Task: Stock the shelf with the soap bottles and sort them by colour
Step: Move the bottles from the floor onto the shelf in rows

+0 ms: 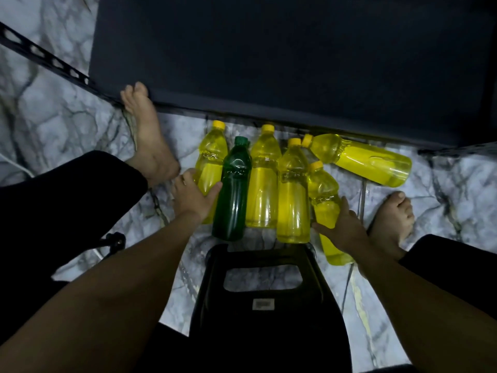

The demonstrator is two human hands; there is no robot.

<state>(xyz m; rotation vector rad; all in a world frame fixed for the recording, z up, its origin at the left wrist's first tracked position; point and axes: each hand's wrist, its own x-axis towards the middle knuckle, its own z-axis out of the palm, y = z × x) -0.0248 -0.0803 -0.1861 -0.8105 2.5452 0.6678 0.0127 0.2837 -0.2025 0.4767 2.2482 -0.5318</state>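
Several soap bottles lie on the marble floor (pixel 67 117) in front of a dark shelf (pixel 269 49). One green bottle (pixel 232 192) lies among yellow ones. My left hand (pixel 192 196) grips the leftmost yellow bottle (pixel 211 160), thumb toward the green bottle. My right hand (pixel 343 227) curls round the lower right yellow bottle (pixel 325 200). Two more yellow bottles (pixel 263 181) (pixel 293 195) lie between, and another (pixel 363 160) lies sideways at the shelf edge.
I sit on a black plastic stool (pixel 269 305) with a handle slot. My bare feet (pixel 146 138) (pixel 392 222) flank the bottles. A perforated black metal bar (pixel 45 57) runs along the left. A white cable (pixel 16 165) lies at far left.
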